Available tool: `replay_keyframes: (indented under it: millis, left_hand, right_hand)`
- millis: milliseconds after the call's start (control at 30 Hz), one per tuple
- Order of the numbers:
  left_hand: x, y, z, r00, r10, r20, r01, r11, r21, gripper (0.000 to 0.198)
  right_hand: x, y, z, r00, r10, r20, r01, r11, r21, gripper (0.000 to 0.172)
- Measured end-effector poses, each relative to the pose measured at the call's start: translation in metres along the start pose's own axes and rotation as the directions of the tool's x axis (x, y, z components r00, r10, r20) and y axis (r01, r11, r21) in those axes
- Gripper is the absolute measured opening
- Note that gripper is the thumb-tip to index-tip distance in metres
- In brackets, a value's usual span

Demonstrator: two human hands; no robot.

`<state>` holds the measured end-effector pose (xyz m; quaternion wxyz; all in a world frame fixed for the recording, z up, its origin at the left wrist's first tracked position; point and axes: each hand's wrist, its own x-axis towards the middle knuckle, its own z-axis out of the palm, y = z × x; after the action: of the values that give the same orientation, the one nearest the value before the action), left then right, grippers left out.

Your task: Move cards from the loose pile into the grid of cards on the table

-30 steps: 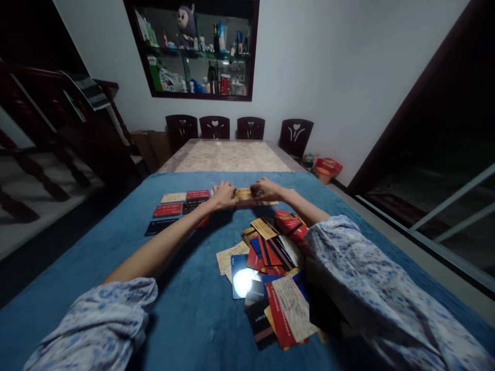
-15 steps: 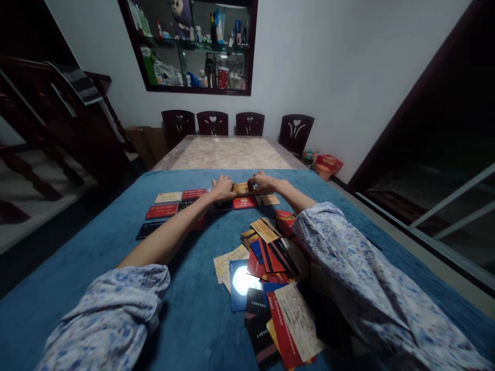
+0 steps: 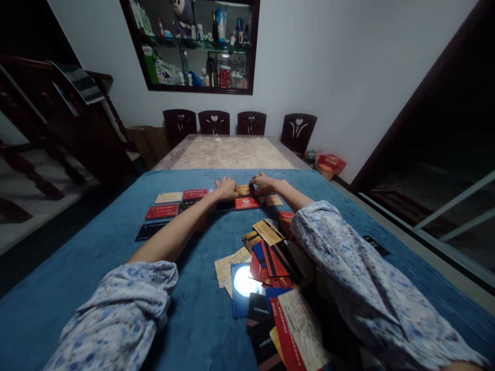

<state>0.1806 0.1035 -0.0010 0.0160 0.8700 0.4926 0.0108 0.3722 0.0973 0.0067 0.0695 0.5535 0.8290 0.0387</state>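
A: Where the blue cloth (image 3: 116,247) is spread, what is recorded of surfaces?

B: A soft, napped pile is noted on the cloth. On it, thin, flat, round-cornered rectangular cards are laid. A loose overlapping heap of cards (image 3: 270,257), in red, black, blue and tan, is seen near the body; glare is thrown off one glossy blue face. A tidy grid of cards (image 3: 170,204) is set out at far left. Beyond the cloth, a mottled stone-look tabletop (image 3: 230,153) is observed.

A: And the hands?

B: The left hand (image 3: 226,189) and right hand (image 3: 263,185) are placed at arm's length, well apart from the heap. A gold card (image 3: 243,190) is found between them, each short end touched by curled fingertips. Whether it is pinched or only pressed flat cannot be told. A red card (image 3: 246,203) lies just nearer than it, and a tan card (image 3: 271,200) just below the right hand.
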Motion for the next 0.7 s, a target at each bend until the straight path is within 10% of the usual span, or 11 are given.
replay_keyframes:
  millis: [700]
  left_hand:
    - [0.006, -0.007, 0.001, 0.996, 0.055, 0.071, -0.054, 0.998, -0.013, 0.03]
  right_hand:
    - [0.006, -0.002, 0.011, 1.0, 0.025, 0.014, -0.025, 1.0, 0.017, 0.04]
